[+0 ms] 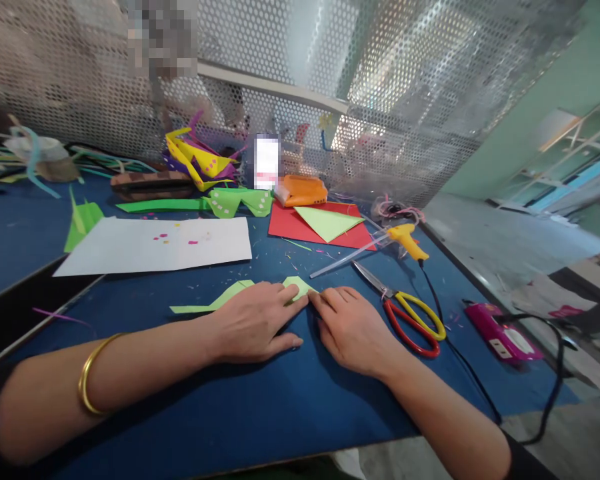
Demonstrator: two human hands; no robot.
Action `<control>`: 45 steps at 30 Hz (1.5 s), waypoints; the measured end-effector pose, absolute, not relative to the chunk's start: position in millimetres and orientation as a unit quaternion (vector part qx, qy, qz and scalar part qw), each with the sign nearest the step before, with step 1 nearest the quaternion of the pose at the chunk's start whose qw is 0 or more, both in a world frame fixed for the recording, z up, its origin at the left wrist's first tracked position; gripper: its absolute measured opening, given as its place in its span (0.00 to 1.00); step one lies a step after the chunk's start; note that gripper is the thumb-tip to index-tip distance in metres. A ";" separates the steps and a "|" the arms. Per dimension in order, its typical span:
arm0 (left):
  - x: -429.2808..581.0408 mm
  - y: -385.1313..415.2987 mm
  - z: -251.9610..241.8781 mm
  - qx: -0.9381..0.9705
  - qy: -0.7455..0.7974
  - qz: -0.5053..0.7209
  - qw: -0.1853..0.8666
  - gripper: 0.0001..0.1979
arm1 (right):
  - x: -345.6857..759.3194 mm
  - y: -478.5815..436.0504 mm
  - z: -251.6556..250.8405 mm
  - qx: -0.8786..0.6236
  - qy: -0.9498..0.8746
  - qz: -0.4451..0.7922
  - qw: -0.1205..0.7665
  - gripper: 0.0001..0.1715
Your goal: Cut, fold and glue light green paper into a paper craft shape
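Pale green cut paper [230, 291] lies on the blue table, partly covered by my hands. Over its middle rests my left hand [260, 320], palm down, fingers spread and pressing the paper flat, thumb apart. My right hand [350, 327] is at the paper's right end, its fingers bent and drawn together at the edge, close to the left fingertips. What sits between the right fingertips is too small to make out. Scissors [393, 293] with red and yellow handles lie just right of my right hand. A white folded sheet [215, 243] lies behind my left hand.
A yellow glue gun [407, 241] with a cord lies at the right, near a magenta power strip [503, 333]. Behind are red paper [290, 223], an orange packet [303, 191], green paper glasses [237, 202], a lit phone [267, 162] and a brown case [150, 185]. A perforated metal screen stands beyond.
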State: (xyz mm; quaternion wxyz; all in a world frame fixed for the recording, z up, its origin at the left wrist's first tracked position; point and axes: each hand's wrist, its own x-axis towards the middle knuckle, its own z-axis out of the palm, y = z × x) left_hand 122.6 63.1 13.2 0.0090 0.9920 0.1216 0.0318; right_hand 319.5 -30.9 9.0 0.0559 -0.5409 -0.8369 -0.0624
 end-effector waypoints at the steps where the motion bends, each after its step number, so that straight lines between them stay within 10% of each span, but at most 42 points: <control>1: 121.2 62.2 13.2 0.992 0.121 0.034 0.007 0.27 | 318.2 -31.4 7.6 -0.541 -0.836 -0.071 0.054 0.22; 9: 120.5 55.0 17.3 0.990 0.136 0.035 0.000 0.15 | 313.4 -31.7 4.4 -0.519 -0.847 -0.104 0.039 0.21; 34: 84.1 43.8 16.1 0.979 0.193 0.056 -0.032 0.21 | 283.7 -32.3 10.0 -0.543 -0.827 -0.140 0.021 0.19; 45: 62.7 60.6 -1.6 0.938 0.258 0.197 0.122 0.13 | 264.1 9.5 -11.9 -0.514 -0.782 0.134 0.326 0.11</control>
